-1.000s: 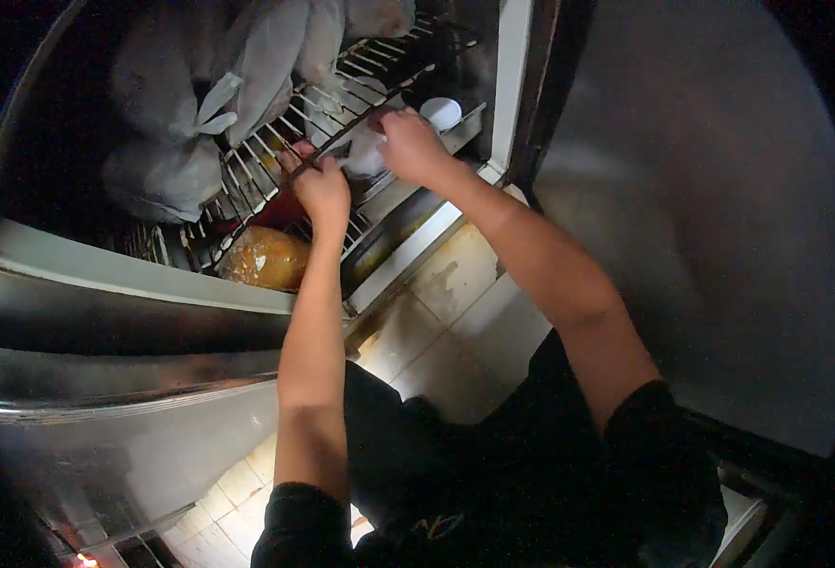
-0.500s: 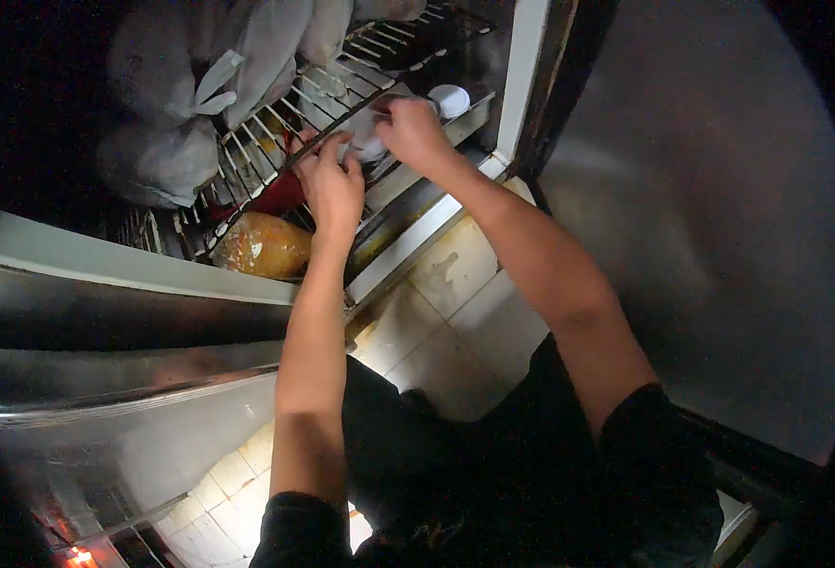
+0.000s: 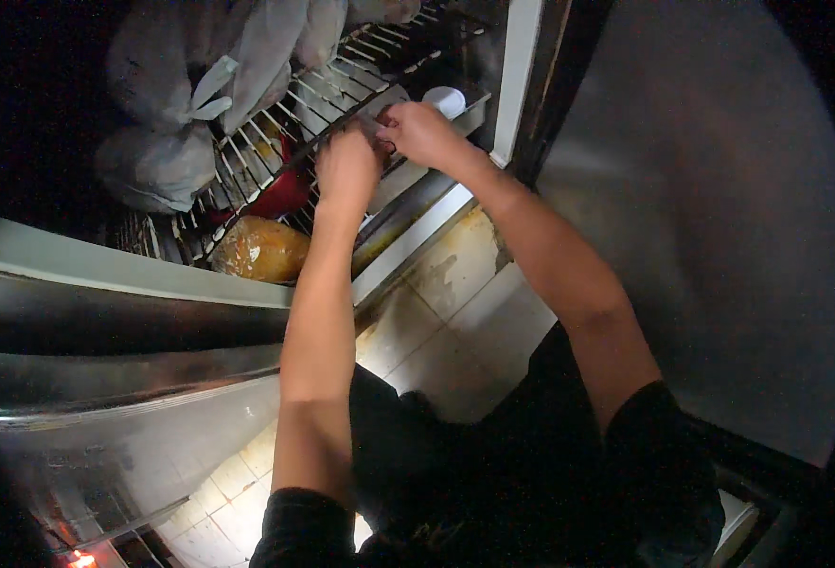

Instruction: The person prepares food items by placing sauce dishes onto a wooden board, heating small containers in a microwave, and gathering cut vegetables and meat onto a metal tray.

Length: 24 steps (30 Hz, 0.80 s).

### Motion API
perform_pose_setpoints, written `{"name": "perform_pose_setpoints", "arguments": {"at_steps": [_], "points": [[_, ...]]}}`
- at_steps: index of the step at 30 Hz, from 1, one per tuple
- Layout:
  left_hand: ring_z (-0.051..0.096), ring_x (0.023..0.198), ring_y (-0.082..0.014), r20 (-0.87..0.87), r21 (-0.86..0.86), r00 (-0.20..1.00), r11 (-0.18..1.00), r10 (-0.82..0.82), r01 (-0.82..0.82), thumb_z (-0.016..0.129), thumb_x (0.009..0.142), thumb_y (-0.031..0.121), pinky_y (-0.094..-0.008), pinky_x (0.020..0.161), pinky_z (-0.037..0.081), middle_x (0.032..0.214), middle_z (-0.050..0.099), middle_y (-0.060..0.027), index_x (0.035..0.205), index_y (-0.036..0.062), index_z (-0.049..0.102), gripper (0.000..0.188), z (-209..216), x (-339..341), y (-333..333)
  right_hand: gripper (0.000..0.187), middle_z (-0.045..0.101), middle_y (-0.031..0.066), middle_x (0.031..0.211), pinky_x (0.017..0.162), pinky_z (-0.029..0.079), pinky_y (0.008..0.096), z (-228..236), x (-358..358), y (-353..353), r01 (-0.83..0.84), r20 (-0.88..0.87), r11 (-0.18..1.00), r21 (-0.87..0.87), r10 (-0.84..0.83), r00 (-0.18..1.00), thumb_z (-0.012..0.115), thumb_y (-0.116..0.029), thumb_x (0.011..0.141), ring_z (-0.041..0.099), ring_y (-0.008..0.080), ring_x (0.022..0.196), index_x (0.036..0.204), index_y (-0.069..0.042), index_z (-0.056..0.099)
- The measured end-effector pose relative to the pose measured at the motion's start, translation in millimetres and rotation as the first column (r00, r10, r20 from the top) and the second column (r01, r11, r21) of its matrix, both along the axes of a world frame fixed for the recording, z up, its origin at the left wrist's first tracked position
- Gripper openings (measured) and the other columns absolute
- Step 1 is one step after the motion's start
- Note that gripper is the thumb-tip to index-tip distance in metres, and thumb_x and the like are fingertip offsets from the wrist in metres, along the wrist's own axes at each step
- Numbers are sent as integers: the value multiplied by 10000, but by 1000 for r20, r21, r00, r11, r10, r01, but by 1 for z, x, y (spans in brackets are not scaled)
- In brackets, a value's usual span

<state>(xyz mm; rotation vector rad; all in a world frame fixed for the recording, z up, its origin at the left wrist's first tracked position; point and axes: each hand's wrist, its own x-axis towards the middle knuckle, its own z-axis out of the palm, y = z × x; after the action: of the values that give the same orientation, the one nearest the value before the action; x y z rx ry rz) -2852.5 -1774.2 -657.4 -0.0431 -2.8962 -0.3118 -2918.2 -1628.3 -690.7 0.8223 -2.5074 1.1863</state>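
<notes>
Inside an open fridge, my two hands meet just below the edge of a wire shelf (image 3: pixel 318 104). My left hand (image 3: pixel 349 166) is closed, slightly smeared by motion, its fingertips against those of the right. My right hand (image 3: pixel 422 133) is closed in a pinch. Between them is a pale, thin plastic bag (image 3: pixel 370 123), mostly covered by my fingers; its contents are hidden. A round white lid (image 3: pixel 446 101) lies just beyond my right hand. To the left of my left hand are a red container (image 3: pixel 280 196) and a wrapped orange-brown bundle (image 3: pixel 260 249).
Several filled, knotted plastic bags (image 3: pixel 157 166) crowd the wire shelf at the upper left. The fridge's pale sill (image 3: pixel 417 237) runs beneath my forearms. An open metal door (image 3: pixel 701 218) stands at the right. Stained tiles (image 3: pixel 446 284) cover the floor.
My left hand has moved right and slightly up, and its spread fingers have closed beside the right hand. The bag between them is now mostly covered. My right hand has barely shifted.
</notes>
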Motion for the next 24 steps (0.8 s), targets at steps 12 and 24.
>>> {"name": "perform_pose_setpoints", "arguments": {"at_steps": [12,24], "points": [[616,1101,-468,12,130,1000,991,-10,8,765,816,275,-524,945,511,1170,649,-267,1345,93,519,612,-1,-4,-15,218,673,215,911,790,528,441,7,-1,11,-21,-208,1000,15,24,978,720,-203,874,654,355,872,918,10,706],[595,1109,-468,-105,291,993,952,-62,90,765,826,294,-503,905,505,1146,632,-273,1170,0,554,499,-12,17,-22,217,704,259,973,817,555,485,53,-33,-1,-136,81,720,681,110,991,626,-128,797,701,409,923,910,12,747]]}}
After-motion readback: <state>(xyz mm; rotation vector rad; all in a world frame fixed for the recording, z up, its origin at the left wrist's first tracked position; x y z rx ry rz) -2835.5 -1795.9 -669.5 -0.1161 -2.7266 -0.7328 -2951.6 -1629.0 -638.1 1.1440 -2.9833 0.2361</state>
